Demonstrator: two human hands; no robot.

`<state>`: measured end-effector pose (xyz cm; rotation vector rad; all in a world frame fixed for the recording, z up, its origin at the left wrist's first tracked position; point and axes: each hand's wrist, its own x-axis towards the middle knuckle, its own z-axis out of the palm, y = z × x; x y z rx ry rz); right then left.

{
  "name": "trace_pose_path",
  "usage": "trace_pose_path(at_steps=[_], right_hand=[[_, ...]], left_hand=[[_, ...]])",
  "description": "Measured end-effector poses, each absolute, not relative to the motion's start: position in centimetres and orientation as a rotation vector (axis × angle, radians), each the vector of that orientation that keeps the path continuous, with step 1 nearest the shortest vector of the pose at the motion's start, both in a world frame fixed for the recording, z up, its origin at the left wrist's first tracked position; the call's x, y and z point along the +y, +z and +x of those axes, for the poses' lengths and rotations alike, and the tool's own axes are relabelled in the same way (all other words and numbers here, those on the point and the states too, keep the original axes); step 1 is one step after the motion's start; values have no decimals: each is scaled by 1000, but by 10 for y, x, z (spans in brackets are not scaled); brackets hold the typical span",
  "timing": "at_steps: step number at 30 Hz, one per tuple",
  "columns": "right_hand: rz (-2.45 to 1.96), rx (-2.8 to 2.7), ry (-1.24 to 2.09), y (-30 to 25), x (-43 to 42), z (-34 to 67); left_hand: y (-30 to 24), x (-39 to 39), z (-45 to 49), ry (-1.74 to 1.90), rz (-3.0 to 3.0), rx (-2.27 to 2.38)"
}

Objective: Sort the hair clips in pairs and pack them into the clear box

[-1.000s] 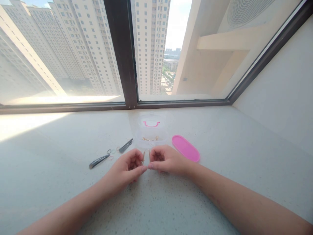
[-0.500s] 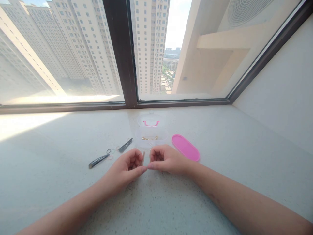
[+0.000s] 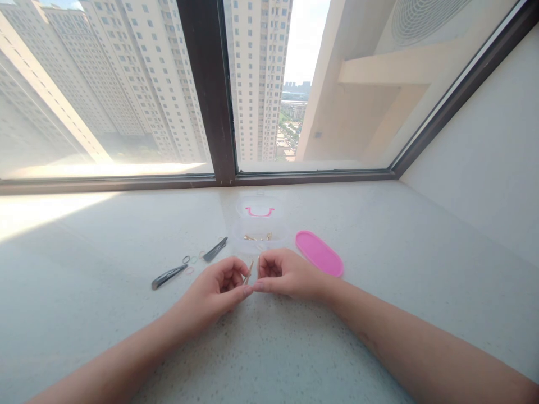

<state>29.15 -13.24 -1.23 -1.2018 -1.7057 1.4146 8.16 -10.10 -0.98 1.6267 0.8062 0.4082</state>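
My left hand (image 3: 227,282) is closed, pinching a slim gold hair clip (image 3: 250,270) that stands up between thumb and fingers. The clip's two thin legs look slightly apart. Facing it, my right hand (image 3: 280,273) has its fingers curled and its thumb tip against my left thumb. A thin gold-coloured edge shows at its fingertips; what it belongs to is too small to make out. Just beyond both hands lies an open clear plastic box (image 3: 238,233) with several gold pieces (image 3: 257,238) inside.
Left of the hands lie two dark hair clips (image 3: 169,277) (image 3: 215,249) and several small hair ties (image 3: 186,260). A pink oval lid (image 3: 320,253) rests by my right wrist. The box's raised lid has a pink handle (image 3: 260,212). Behind the pale speckled sill stands a brown window frame (image 3: 227,177).
The gold hair clip in my left hand has tilted to the right, and its legs now show apart. Both hands stay almost in place.
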Motion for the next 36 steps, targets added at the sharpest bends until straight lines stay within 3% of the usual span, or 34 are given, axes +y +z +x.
trace_pose_path(at_steps=[36], right_hand=[[-1161,-1645,1484,-16,-132,292]], left_hand=[[-8,-99,83,404,1499,778]])
